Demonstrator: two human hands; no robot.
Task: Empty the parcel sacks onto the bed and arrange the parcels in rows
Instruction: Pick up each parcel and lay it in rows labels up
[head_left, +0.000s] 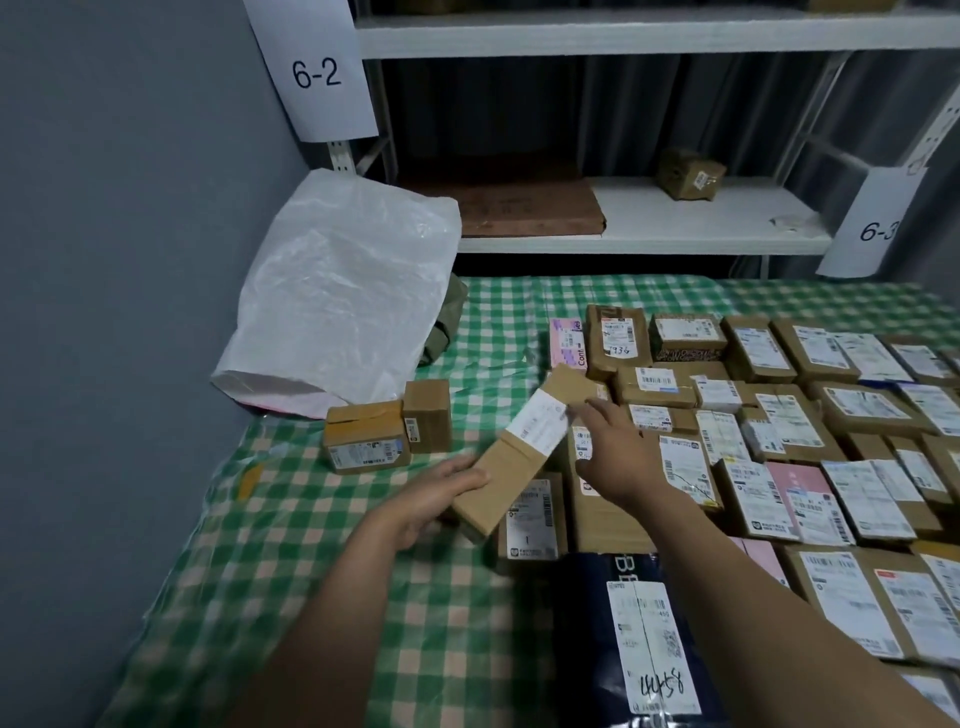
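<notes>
I have the box (524, 457) in my left hand (441, 493), whose fingers (470, 475) are curled round its near end. My right hand (618, 457) lies at its far side with fingers (589, 408) nearly straight, touching the edge by the white label and clamping nothing. The box is long and narrow, and its long axis runs on a diagonal from near-left to far-right, across the left edge of the rows (779, 415). It overlaps the parcels there and seems to be held just above them (I cannot tell whether its far end touches one).

That skew is what the coming move turns on, as I judge it. The rows run straight, so the box has to swing round to line up with them and then go down into a free spot at their left edge. The left hand carries the weight, and the right is nearer the rows and can steer.

The bed (322, 545) has a green checked cover under clear plastic. The sack (337, 291) slumps at its far left against the grey wall (104, 260), with two small boxes (387, 428) just beside its mouth. White shelves (701, 218) stand behind the bed.
</notes>
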